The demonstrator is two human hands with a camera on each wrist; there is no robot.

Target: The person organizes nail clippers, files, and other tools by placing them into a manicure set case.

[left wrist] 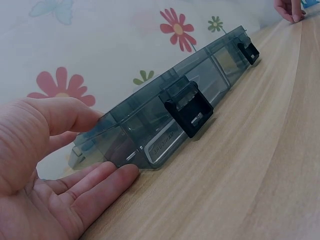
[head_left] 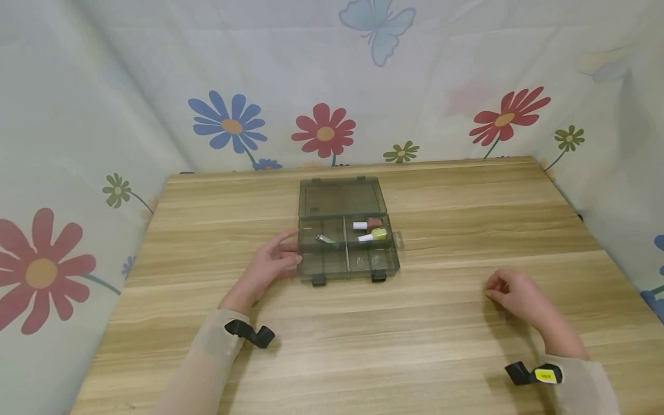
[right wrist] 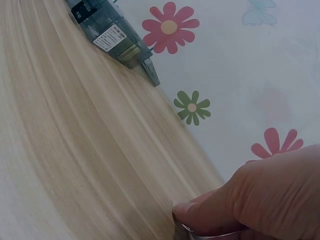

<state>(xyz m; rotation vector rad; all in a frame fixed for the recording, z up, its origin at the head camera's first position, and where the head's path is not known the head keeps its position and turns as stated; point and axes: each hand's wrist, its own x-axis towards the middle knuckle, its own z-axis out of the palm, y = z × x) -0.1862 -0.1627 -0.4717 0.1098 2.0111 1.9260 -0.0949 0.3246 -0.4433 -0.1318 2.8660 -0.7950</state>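
A translucent grey-green plastic box lies on the table with its lid folded back. Inside its back left compartment is a nail clipper; the back right one holds a red nail polish bottle and a yellow-green nail polish bottle. My left hand touches the box's left side, thumb at the upper rim and other fingers low against the wall. Well to the right, my right hand pinches a thin shiny metal piece, mostly hidden by the fingers, close over the table.
Two black latches stick out at the box's front edge. Small clear pieces lie in its front right compartment. The wood-grain table is bounded by a flower-printed cloth behind and at the sides.
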